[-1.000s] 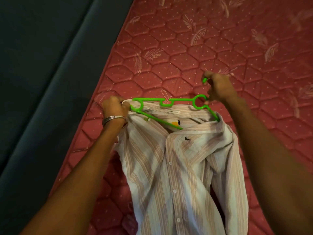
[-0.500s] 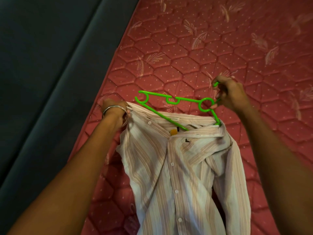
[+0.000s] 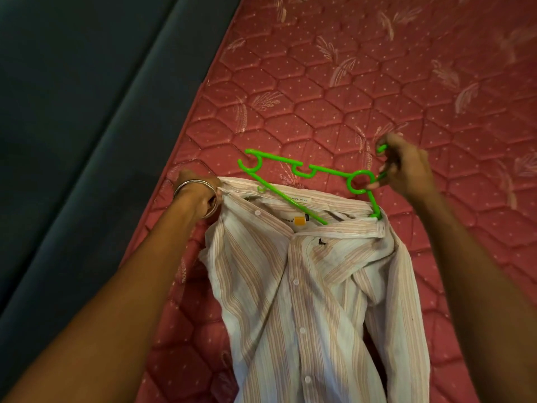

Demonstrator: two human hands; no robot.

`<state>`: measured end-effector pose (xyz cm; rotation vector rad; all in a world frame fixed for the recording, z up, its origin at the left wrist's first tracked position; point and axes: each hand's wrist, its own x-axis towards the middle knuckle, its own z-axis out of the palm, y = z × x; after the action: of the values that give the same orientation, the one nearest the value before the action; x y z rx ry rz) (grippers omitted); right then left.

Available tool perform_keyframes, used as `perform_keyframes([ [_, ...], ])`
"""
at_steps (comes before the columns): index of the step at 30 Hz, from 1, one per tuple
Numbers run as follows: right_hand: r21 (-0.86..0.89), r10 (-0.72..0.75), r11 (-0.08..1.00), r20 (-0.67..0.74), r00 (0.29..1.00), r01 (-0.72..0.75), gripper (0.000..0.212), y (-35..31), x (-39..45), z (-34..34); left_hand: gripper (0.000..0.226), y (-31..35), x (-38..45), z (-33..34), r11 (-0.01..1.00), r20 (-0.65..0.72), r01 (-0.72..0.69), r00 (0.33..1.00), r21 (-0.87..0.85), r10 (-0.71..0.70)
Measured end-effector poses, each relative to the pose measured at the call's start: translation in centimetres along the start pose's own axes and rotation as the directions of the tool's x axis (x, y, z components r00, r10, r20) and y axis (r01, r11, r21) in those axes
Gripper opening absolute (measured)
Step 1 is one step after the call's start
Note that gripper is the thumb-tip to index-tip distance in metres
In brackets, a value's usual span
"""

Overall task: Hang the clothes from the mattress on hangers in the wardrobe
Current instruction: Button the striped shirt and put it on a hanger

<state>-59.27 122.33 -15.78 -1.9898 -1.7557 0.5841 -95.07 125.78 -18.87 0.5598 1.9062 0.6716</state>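
Observation:
A white shirt (image 3: 313, 286) with thin pink stripes lies front-up on the red quilted mattress (image 3: 377, 82). A bright green plastic hanger (image 3: 293, 167) is partly inside its collar: the right end is tucked under the collar, the left end sticks out above the shirt. My left hand (image 3: 203, 193), with a metal bangle on the wrist, grips the shirt's left collar and shoulder edge. My right hand (image 3: 404, 167) grips the hanger at its hook and ring.
A dark grey-blue surface (image 3: 72, 126) runs along the mattress's left edge. Bare mattress stretches beyond and to the right of the shirt. No wardrobe is in view.
The hanger's left end has come out of the left shoulder and now lies above the shirt. My left hand has dropped off the hanger and now holds the shirt's edge. The right hand shifted slightly right.

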Motion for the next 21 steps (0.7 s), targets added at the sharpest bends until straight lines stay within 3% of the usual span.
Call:
perform_keyframes([
  [3,0.034,0.025,0.999,0.139,0.990,-0.030,0.027,-1.3,0.3,0.9,0.026,1.0,-2.3,0.7,0.998,0.051,-0.058,0.997,-0.039,0.060],
  [6,0.068,-0.068,0.996,0.294,0.954,0.050,0.020,-4.0,0.8,3.0,0.028,2.0,-3.9,1.6,0.982,0.069,-0.182,0.980,-0.046,0.185],
  [9,-0.002,-0.112,0.992,0.485,0.867,0.130,0.019,-6.9,1.4,5.3,0.021,2.6,-5.9,2.8,0.965,0.153,-0.261,0.953,-0.022,0.261],
  [11,-0.015,-0.064,0.997,0.427,0.902,0.078,0.023,-8.0,2.8,6.5,0.021,2.2,-6.6,3.8,0.959,0.231,-0.284,0.933,0.005,0.276],
  [13,0.023,-0.078,0.997,0.334,0.939,0.074,0.040,-8.3,4.5,7.6,0.019,1.1,-6.8,4.7,0.965,0.280,-0.260,0.929,0.028,0.242],
  [15,0.100,-0.070,0.994,0.292,0.954,0.043,0.034,-8.7,5.9,8.2,0.006,-0.2,-6.6,5.2,0.977,0.289,-0.215,0.934,-0.006,0.208],
  [17,0.150,-0.098,0.986,0.188,0.977,0.070,0.023,-8.7,6.1,8.4,0.018,-1.6,-6.2,5.4,0.980,0.268,-0.190,0.942,-0.066,0.201],
  [19,0.144,-0.158,0.978,0.054,0.986,0.149,0.037,-7.9,5.5,8.7,0.031,-3.7,-5.4,5.4,0.975,0.235,-0.192,0.948,-0.112,0.214],
  [21,0.238,-0.111,0.965,-0.010,0.994,0.110,0.052,-6.2,4.1,9.2,0.043,-6.6,-4.7,5.2,0.972,0.168,-0.233,0.957,-0.042,0.237],
])
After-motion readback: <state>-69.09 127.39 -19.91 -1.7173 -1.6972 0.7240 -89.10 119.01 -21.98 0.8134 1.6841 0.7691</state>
